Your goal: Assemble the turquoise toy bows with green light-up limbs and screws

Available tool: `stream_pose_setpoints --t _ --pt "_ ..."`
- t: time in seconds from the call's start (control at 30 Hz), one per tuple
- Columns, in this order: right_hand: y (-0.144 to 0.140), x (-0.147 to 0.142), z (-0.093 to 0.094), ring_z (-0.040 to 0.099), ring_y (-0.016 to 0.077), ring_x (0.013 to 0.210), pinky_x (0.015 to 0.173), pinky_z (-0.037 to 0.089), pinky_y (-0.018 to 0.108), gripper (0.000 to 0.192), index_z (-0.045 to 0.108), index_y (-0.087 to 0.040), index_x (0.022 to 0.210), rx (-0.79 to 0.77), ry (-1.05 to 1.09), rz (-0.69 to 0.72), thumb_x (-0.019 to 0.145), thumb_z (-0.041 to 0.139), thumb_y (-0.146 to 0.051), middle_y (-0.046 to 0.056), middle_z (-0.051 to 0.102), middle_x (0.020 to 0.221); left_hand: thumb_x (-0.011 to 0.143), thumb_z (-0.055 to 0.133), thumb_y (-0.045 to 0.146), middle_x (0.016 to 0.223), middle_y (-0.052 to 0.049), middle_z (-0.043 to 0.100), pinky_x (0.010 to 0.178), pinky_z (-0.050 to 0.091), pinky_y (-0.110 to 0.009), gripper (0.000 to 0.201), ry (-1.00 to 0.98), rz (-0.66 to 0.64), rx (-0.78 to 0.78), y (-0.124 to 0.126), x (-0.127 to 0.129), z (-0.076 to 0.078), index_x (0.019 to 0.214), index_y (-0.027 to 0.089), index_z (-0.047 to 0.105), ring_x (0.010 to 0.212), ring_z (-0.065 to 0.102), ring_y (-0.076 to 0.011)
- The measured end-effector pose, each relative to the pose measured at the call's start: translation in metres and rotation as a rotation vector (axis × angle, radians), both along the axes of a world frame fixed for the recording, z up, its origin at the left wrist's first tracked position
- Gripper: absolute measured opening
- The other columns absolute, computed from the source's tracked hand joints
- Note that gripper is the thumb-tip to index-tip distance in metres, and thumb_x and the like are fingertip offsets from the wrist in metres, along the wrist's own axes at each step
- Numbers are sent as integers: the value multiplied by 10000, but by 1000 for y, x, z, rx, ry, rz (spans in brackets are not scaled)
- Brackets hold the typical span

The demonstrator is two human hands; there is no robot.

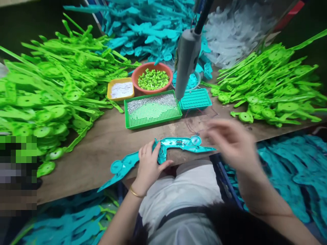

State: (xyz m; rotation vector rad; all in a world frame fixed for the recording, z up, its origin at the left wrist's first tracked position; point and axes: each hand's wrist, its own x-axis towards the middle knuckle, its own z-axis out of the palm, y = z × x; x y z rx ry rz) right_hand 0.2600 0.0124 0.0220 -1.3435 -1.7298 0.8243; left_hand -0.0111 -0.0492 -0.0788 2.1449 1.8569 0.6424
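A long teal plastic shell (pixel 176 141), shaped like a toy bow with a disc near each end, lies hollow side up at the table's front edge. My left hand (pixel 149 160) is laid over its middle, fingers across the grip and thumb out to the right, holding it against the tabletop. A small metallic-looking piece (pixel 179 142) sits in the shell's right arm. To the right of the shell, my right hand (pixel 231 141) is in the air, smeared by motion; whether its fingers hold anything cannot be made out. Thin dark red wires (pixel 190 124) lie just behind the shell.
A grey electric screwdriver (pixel 187 61) hangs overhead. Behind the shell stand a green tray (pixel 153 120) of small screws, a teal tray (pixel 195 99), an orange bowl (pixel 152 91) of green pieces and a yellow tray (pixel 109 90). Lime parts (pixel 38 88) are heaped left and right.
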Motion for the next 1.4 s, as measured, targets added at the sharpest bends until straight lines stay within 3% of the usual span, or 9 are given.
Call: stream_pose_setpoints --t 0.03,0.1,0.23,0.53,0.93,1.1,1.4 --pt "-1 -24 -14 663 178 757 682 509 306 169 652 -252 1002 -17 -126 151 883 549 -313 24 708 901 780 611 601 1350 -192 513 1033 341 -552 648 -13 -5 17 -2 0 2 1282 195 545 1237 476 -363" --pt "3 -61 -39 666 182 831 734 480 292 164 664 -220 932 -41 -342 318 899 506 -247 35 718 916 809 610 555 1324 -161 538 1073 301 -548 558 -23 5 63 -6 -3 6 1245 210 560 1244 480 -330" --pt "15 -90 -63 653 192 906 730 419 275 213 647 -190 942 -121 -683 330 937 449 -267 63 707 954 846 598 492 1253 -131 585 1100 277 -540 416 0 45 117 -13 -16 8 1147 204 593 1213 514 -291" --pt "10 -104 -49 655 177 808 585 283 274 252 633 -202 877 -67 -818 257 939 445 -357 38 716 889 816 642 485 1243 -125 596 1117 246 -563 402 -24 19 114 -20 -22 4 1098 204 600 1215 519 -281" --pt "8 -109 -56 670 188 789 576 272 282 243 632 -200 865 -57 -869 218 926 439 -336 46 720 846 841 640 419 1175 -87 636 1132 230 -555 246 -88 33 184 -18 -21 5 992 225 621 1146 577 -240" --pt "6 -115 -60 686 202 755 559 275 288 260 632 -203 879 -109 -897 274 924 412 -334 40 734 853 834 655 396 1192 -90 624 1135 217 -569 239 -89 30 162 -18 -19 4 990 217 623 1148 571 -237" --pt "17 -116 -51 687 242 741 577 338 277 267 673 -191 845 -187 -935 409 863 434 -309 91 737 823 848 643 328 1217 -102 590 1144 272 -556 206 -129 41 134 -16 -20 -4 1004 196 617 1180 553 -228"
